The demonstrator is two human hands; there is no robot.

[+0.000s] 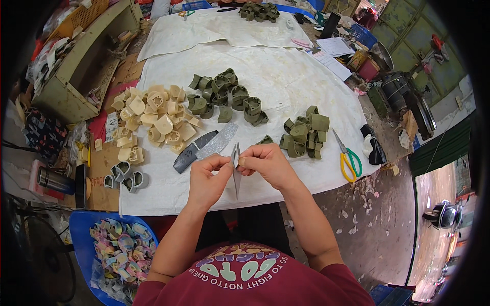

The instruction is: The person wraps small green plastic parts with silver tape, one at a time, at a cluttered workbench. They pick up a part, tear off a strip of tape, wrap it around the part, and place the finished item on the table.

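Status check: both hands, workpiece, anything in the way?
Left hand, right hand: both pinching thin grey piece. Dark strip close by left hand; scissors off right.

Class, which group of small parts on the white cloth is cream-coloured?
The large heap, left of the olive-green piles; the small cluster below it is grey.

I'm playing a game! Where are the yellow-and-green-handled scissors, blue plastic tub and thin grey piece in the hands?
Yellow-and-green-handled scissors (345,150): head view, near the pivot.
Blue plastic tub (81,232): head view, on its left wall.
Thin grey piece (237,179): head view, on its lower part.
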